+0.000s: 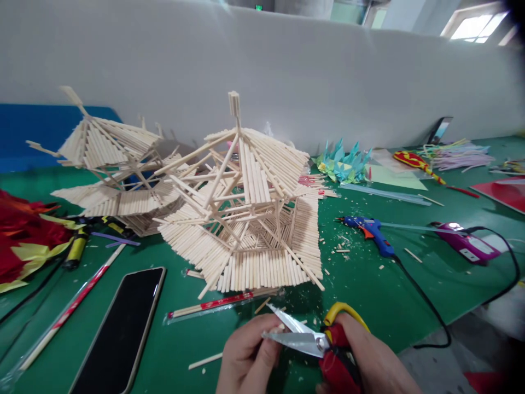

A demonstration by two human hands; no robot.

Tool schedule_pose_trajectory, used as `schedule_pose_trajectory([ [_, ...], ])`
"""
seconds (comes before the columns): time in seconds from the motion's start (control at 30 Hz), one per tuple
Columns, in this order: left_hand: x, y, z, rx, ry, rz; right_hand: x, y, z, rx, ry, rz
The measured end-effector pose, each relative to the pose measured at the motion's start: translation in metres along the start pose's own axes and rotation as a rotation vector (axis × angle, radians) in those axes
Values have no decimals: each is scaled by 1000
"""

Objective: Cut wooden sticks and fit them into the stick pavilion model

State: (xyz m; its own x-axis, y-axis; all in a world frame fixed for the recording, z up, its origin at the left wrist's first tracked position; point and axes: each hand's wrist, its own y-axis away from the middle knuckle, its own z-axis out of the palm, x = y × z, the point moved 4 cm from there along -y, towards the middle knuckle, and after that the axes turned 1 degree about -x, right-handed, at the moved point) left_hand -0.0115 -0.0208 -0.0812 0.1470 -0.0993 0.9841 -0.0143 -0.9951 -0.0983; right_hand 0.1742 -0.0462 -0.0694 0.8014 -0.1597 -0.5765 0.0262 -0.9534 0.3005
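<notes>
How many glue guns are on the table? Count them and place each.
2. The blue glue gun lies right of the near stick model; the purple glue gun lies further right, near the green table's edge. Clutter may hide others.

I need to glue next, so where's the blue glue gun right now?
In the head view the blue glue gun lies on the green table, right of the stick pavilion, beside the purple tool.

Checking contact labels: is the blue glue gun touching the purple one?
Apart. The head view shows bare green table between the blue glue gun and the purple glue gun.
</notes>
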Motion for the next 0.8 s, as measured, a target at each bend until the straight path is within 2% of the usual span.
schedule_pose_trajectory([
  [0.27,3,-1,4,-12,128,57,2,1,3,32,-103,25],
  [0.47,-3,2,3,53,59,38,-1,0,2,14,-90,16],
  [0.63,4,-4,4,-21,84,77,-1,0,1,-17,-47,-52],
  [0.8,14,-10,5,-51,59,165,3,-2,3,-33,-76,7],
])
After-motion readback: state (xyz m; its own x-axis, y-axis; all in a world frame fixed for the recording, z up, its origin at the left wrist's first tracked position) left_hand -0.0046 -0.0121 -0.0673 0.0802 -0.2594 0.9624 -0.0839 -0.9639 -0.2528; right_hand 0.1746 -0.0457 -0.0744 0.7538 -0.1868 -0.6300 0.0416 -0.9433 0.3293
